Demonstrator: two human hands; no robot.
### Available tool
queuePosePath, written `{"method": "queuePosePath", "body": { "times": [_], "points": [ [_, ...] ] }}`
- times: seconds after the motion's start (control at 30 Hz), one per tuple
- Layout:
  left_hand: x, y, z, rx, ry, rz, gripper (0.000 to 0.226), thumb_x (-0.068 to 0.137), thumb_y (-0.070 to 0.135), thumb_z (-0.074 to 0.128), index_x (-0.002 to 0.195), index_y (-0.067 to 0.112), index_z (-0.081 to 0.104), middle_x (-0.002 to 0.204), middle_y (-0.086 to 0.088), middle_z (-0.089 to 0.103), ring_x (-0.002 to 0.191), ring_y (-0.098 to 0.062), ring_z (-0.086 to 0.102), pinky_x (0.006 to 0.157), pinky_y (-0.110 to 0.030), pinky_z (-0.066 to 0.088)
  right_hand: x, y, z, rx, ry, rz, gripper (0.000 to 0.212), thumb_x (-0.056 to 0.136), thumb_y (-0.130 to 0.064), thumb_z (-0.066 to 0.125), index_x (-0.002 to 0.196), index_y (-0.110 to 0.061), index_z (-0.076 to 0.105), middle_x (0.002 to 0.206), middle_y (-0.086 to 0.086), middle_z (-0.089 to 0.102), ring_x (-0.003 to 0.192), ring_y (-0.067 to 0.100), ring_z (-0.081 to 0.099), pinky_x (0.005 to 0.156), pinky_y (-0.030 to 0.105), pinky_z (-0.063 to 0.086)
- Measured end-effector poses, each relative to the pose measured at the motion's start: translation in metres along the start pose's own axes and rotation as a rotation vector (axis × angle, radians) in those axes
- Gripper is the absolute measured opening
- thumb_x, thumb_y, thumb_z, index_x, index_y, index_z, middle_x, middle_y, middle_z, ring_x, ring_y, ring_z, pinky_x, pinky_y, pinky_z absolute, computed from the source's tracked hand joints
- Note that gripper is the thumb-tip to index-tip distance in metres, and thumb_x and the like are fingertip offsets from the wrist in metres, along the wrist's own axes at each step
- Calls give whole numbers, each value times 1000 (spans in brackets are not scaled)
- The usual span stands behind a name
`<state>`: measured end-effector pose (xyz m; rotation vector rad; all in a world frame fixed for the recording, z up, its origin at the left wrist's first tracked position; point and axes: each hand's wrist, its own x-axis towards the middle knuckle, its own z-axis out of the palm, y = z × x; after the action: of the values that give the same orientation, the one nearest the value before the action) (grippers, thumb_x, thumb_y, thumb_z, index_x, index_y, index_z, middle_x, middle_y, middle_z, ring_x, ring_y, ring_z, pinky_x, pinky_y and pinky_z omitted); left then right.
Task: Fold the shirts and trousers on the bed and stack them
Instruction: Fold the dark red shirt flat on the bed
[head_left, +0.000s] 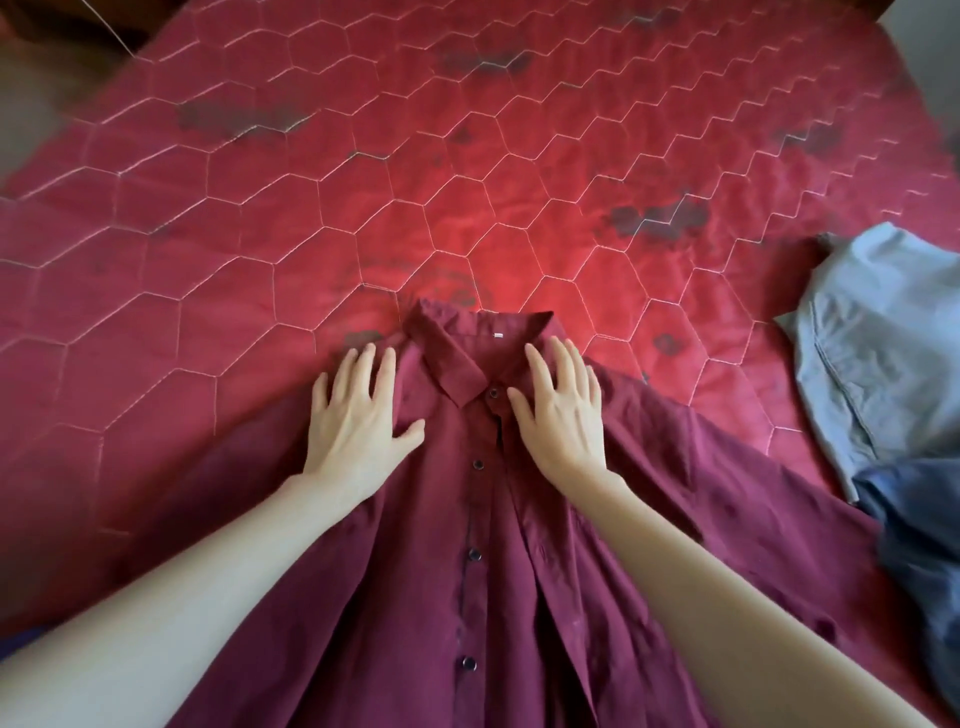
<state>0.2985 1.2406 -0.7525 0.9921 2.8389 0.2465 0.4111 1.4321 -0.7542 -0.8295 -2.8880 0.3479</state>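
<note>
A maroon button-up shirt (457, 545) lies front side up on the red quilted bed (363, 182), its collar pointing away from me and its placket buttoned with dark buttons. My left hand (358, 415) rests flat on the shirt's left shoulder, fingers straight and spread. On the right shoulder beside the collar my right hand (563, 415) presses flat in the same way. Neither hand holds any fabric.
A light grey-blue garment (883, 338) lies crumpled at the right edge of the bed, with a dark navy garment (919, 545) just below it. The bedspread carries dark stains. Floor shows past the bed's far left corner.
</note>
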Motion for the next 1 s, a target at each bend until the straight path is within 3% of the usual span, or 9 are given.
{"method": "queuePosePath", "body": {
  "times": [0.1, 0.2, 0.4, 0.53, 0.63, 0.83, 1.0],
  "points": [
    [-42, -9, 2, 38, -54, -74, 82, 88, 49, 58, 151, 6, 26, 156, -17, 25, 146, -32, 20, 113, -58, 20, -25, -7, 7, 6, -76, -8, 58, 101, -37, 40, 152, -17, 23, 160, 13, 15, 148, 27, 7, 120, 46, 7],
    [-70, -22, -5, 43, -53, -137, 73, 90, 43, 61, 146, 3, 38, 151, -20, 36, 141, -37, 31, 108, -63, 26, -43, -4, 13, -65, -172, 6, 60, 102, -40, 32, 154, -17, 11, 161, 11, 7, 149, 25, 0, 120, 47, 2],
    [-88, -46, -13, -55, -15, -180, 55, 86, 28, 71, 132, 3, 56, 143, -19, 48, 133, -38, 45, 101, -62, 37, -50, -16, 15, -102, -174, -84, 59, 100, -32, 38, 153, -19, 16, 160, 13, 12, 149, 27, 5, 118, 52, 1],
    [-86, -62, -18, -136, 139, -158, 27, 72, 8, 82, 97, 1, 72, 108, -16, 68, 96, -40, 64, 79, -50, 53, -52, -25, 20, -115, -196, -42, 61, 98, -30, 34, 154, -23, 11, 161, 10, 10, 149, 24, 4, 118, 51, 2],
    [-82, -65, -27, -144, 107, -224, 15, 74, 12, 81, 78, 6, 68, 79, -11, 63, 72, -36, 58, 61, -45, 47, -53, -26, 18, -116, -168, -35, 63, 92, -33, 19, 154, -23, 16, 160, 10, 15, 149, 24, 9, 118, 51, 7],
    [-67, -86, -58, -235, 99, -266, 14, 83, 22, 72, 82, 9, 67, 80, -11, 65, 76, -36, 58, 66, -45, 45, -53, -24, 15, -17, -135, -37, 64, 90, -33, 16, 153, -25, 22, 160, 7, 19, 149, 20, 10, 120, 48, 6],
    [-27, -135, -90, -263, 85, -268, 7, 87, 21, 69, 85, 14, 67, 86, -5, 64, 81, -34, 60, 66, -37, 41, -54, -19, 19, -33, -151, -36, 66, 94, -60, 16, 154, -32, 12, 162, 0, 7, 149, 15, 1, 120, 42, -3]
  ]
}}
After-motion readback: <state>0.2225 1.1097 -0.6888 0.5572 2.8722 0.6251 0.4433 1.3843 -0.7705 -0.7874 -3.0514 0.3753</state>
